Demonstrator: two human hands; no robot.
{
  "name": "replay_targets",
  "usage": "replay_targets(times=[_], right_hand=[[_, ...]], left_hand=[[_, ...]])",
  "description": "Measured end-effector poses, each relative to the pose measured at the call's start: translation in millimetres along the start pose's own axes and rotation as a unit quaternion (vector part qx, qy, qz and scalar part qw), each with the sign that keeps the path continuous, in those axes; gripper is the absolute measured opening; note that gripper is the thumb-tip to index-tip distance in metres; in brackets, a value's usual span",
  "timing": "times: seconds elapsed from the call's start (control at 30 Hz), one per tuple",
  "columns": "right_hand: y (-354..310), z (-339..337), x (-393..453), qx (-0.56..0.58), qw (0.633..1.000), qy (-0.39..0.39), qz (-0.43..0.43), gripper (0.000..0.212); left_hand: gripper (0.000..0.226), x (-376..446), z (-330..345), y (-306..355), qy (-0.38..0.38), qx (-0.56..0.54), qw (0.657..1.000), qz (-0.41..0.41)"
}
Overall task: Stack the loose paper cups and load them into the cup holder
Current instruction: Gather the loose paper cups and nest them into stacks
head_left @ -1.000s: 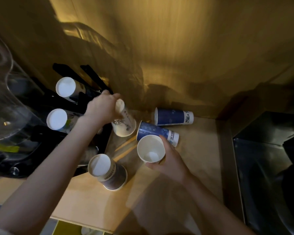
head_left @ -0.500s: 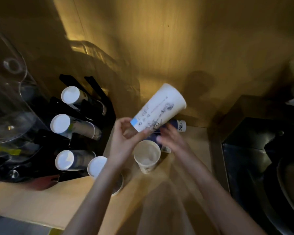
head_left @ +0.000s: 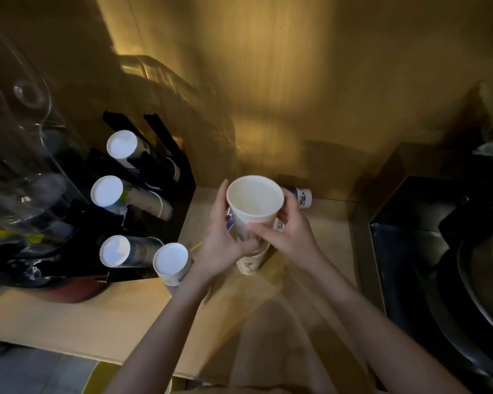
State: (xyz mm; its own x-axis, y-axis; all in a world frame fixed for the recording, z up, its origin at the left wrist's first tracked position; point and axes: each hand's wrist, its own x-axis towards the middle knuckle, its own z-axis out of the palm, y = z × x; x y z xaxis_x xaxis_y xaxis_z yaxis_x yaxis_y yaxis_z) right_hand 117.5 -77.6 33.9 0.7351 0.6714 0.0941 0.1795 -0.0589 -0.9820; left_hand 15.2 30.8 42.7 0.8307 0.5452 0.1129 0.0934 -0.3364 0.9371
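Both my hands hold a white paper cup (head_left: pixel 255 201) upright, mouth up, above the counter. My left hand (head_left: pixel 224 243) wraps its left side; my right hand (head_left: pixel 286 234) pinches its lower right wall. Its base sits in or just above a second white cup (head_left: pixel 251 263) standing underneath. A blue cup (head_left: pixel 302 196) lies on its side behind my right hand. An upturned cup stack (head_left: pixel 171 263) stands by my left wrist. The black cup holder (head_left: pixel 143 194) at left carries three slanted cup stacks (head_left: pixel 107 191).
A clear plastic dome (head_left: pixel 20 132) covers the far left. A dark metal sink (head_left: pixel 439 251) lies to the right of the wooden counter (head_left: pixel 69 317). A wooden wall rises directly behind. The counter's front edge runs along the bottom left.
The white cup was tilted on its side in my left hand; it now stands upright, mouth up, over the other cup. My right hand has joined in gripping it.
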Motion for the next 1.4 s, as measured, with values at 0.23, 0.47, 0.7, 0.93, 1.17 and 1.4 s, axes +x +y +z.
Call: replay_targets(times=[0.23, 0.47, 0.7, 0.93, 1.17, 1.4], right_hand=[[31, 6, -9, -0.074, 0.994, -0.037, 0.066, 0.082], [48, 6, -17, -0.088, 0.988, -0.063, 0.111, 0.077], [50, 0, -21, -0.075, 0.978, -0.114, 0.159, 0.07], [28, -46, -26, -0.002, 0.98, 0.004, 0.198, 0.025], [35, -98, -58, -0.097, 0.958, 0.192, 0.188, 0.03], [50, -105, -84, -0.192, 0.932, 0.251, 0.176, 0.03]], left_hand=[[0.097, -3, 0, -19, -0.041, 0.171, 0.984, -0.009], [0.09, -7, 14, -36, -0.069, 0.248, 0.965, -0.046], [0.093, -3, 23, -43, -0.052, 0.245, 0.966, -0.055], [0.099, 15, 56, -21, -0.092, 0.25, 0.964, -0.014], [0.096, 16, 117, 5, -0.169, 0.238, 0.955, 0.048], [0.098, 5, 149, -4, -0.213, 0.238, 0.946, 0.05]])
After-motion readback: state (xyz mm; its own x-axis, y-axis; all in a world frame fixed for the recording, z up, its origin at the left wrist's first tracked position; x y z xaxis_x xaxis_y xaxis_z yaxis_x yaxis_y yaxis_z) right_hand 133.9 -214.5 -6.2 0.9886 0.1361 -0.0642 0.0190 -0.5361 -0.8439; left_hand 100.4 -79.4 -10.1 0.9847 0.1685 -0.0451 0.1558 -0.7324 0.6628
